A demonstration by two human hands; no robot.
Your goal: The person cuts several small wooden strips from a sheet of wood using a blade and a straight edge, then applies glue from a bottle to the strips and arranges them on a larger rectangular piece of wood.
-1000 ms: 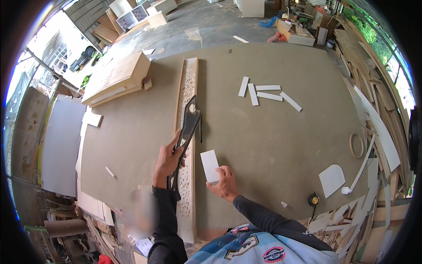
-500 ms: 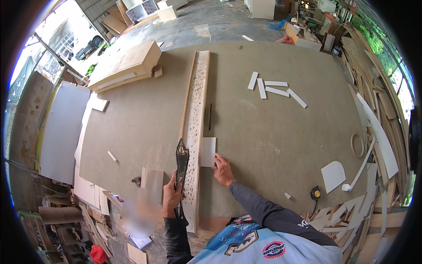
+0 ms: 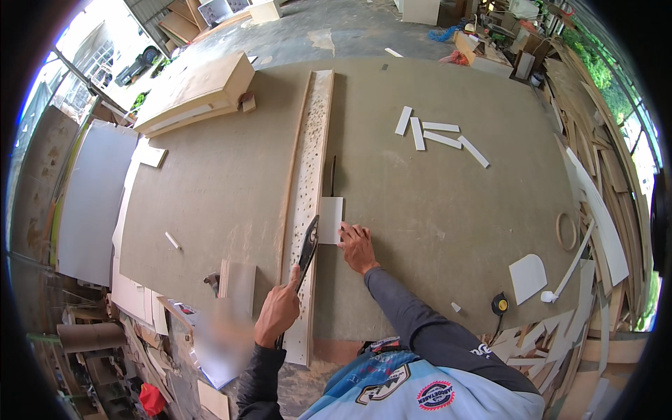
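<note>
Risk: left hand (image 3: 278,313) clamped on saw (image 3: 306,250) nr right hand (image 3: 357,246), fingers flat on white panel (image 3: 330,220); slip could nick them.

- A woodworking shop, open to daylight on one side.
- A broad board surface (image 3: 448,231) carries a long perforated strip (image 3: 311,182) and white offcuts (image 3: 441,133).
- Stacked boards (image 3: 196,94) sit at its far corner.
- Panels (image 3: 91,196) and wood scraps (image 3: 560,336) crowd the edges.
- A tape measure (image 3: 499,304) lies near the scraps.
</note>
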